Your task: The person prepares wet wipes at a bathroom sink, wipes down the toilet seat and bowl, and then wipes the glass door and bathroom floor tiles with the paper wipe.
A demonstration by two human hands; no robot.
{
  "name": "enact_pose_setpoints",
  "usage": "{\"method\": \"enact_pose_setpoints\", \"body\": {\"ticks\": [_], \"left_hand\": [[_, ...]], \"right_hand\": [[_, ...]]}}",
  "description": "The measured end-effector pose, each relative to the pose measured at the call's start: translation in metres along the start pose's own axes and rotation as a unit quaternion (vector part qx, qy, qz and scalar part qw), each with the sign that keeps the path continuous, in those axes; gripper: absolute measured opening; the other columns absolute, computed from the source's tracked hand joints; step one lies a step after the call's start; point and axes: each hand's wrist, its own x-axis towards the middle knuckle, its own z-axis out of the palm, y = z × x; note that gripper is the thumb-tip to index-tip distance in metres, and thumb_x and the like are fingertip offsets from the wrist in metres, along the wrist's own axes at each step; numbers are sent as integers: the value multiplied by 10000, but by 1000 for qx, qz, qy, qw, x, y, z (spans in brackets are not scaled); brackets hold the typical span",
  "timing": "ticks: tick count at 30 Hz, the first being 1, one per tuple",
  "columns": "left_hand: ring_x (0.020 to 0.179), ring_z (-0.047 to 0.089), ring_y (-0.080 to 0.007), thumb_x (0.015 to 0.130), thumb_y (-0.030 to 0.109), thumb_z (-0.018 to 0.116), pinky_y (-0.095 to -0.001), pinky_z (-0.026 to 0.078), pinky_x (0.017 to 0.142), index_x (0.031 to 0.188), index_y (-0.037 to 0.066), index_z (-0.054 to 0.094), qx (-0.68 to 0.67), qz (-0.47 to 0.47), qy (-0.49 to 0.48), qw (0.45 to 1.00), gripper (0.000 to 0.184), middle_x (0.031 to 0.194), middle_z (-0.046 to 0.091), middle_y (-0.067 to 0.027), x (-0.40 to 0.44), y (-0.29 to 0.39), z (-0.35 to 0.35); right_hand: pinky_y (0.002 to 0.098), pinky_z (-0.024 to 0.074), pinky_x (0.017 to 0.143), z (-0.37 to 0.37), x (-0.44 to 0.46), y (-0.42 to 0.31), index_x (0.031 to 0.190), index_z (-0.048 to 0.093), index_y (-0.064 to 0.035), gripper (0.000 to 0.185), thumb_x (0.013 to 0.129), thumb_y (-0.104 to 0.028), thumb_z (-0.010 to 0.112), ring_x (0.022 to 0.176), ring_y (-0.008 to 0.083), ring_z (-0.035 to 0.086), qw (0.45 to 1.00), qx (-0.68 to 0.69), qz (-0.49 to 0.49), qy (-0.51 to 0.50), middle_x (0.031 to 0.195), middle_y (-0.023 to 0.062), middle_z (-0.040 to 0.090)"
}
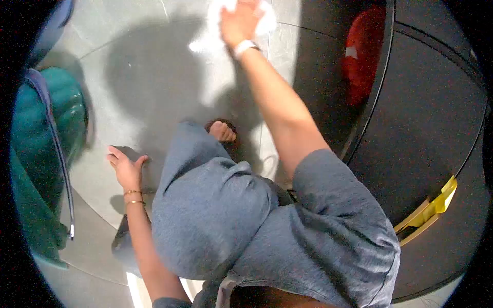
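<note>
At the top of the head view, my right hand (241, 21) lies pressed on a white cloth or tissue (266, 21) on the grey tiled floor (169, 66). Its fingertips reach the image edge, and a white band circles the wrist. Over at the left, my left hand (126, 167) hangs over or rests on the floor with its fingers spread and nothing in it; two thin bracelets are on that wrist. My bent knees in grey-blue clothing fill the lower middle, with a foot (222, 131) showing beyond them.
A green plastic container (61, 113) with a grey handle (55, 133) stands at the left. To the right is a large dark curved piece of furniture (431, 102), with a yellow item (442, 199) in a slot. A red object (362, 61) is beside it.
</note>
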Motion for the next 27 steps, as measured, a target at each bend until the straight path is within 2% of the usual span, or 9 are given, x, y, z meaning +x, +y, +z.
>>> {"method": "enact_pose_setpoints", "body": {"ticks": [1, 2, 4, 6, 8, 11, 21, 25, 27], "left_hand": [[1301, 279, -482, 635, 234, 832, -417, 380, 1021, 1393, -105, 108, 7, -49, -47, 998, 1102, 1392, 208, -394, -2, -1, -1], [1301, 279, -482, 635, 234, 832, -417, 380, 1021, 1393, -105, 108, 3, -54, -63, 997, 1102, 1392, 208, -394, 2, -6, 2], [1273, 298, -516, 581, 211, 855, -422, 405, 995, 1367, -150, 96, 45, -86, -64, 993, 1150, 1365, 194, -438, 13, 11, 11], [1248, 328, -521, 559, 205, 860, -426, 410, 985, 1356, -162, 112, 34, -75, -54, 995, 1154, 1344, 215, -449, 12, 6, 10], [1167, 414, -519, 524, 190, 863, -426, 431, 945, 1328, -187, 161, 65, -65, -28, 995, 1132, 1286, 297, -450, 11, -5, 23], [1152, 428, -511, 521, 190, 860, -427, 430, 943, 1318, -201, 170, 115, -6, 21, 993, 1124, 1262, 336, -440, 15, -20, 40], [1101, 482, -468, 518, 115, 849, -379, 449, 906, 1250, -231, 257, 122, -22, 14, 992, 1003, 1214, 380, -431, 16, -15, 35], [1078, 496, -462, 526, 158, 853, -387, 458, 884, 1251, -241, 250, 136, 23, 30, 990, 1025, 1196, 403, -421, 16, -36, 54], [1071, 502, -458, 524, 175, 856, -392, 463, 874, 1256, -241, 246, 169, 37, 58, 983, 1040, 1186, 413, -420, 14, -35, 53]], "right_hand": [[514, 46, 1126, 6, -7, -39, 1443, 252, -62, 639, 931, -407, 413, 1420, 303, 72, 998, 16, -35, -53, 1515, 151, 196], [594, 105, 1083, 6, -11, -79, 1375, 345, -5, 671, 861, -417, 474, 1371, 371, 203, 987, 84, -119, -62, 1464, 193, 287], [555, 71, 1107, 19, -29, -146, 1402, 319, -52, 683, 843, -393, 513, 1386, 353, 197, 938, 107, -256, -209, 1465, 199, 276], [523, 95, 1116, 35, -90, -183, 1360, 400, -83, 658, 804, -395, 564, 1385, 332, 212, 916, 72, -377, -116, 1449, 157, 326], [517, 132, 1111, 30, -144, -197, 1322, 453, -109, 605, 796, -374, 590, 1374, 314, 242, 882, 128, -432, -139, 1440, 106, 354], [529, 181, 1099, 32, -161, -197, 1259, 499, -112, 569, 747, -331, 615, 1332, 295, 326, 875, 183, -426, -138, 1392, 107, 418], [623, 102, 1074, 38, -110, -178, 1313, 468, -245, 540, 813, -417, 574, 1359, 233, 276, 882, 167, -412, -158, 1427, 6, 380], [642, 77, 1071, 41, -45, -162, 1370, 415, -173, 665, 809, -513, 528, 1382, 318, 214, 944, 54, -324, -38, 1463, 65, 343], [554, 13, 1115, 36, -39, -152, 1453, 240, -95, 635, 924, -385, 440, 1421, 301, 64, 946, 84, -309, -41, 1522, 149, 169]]}}
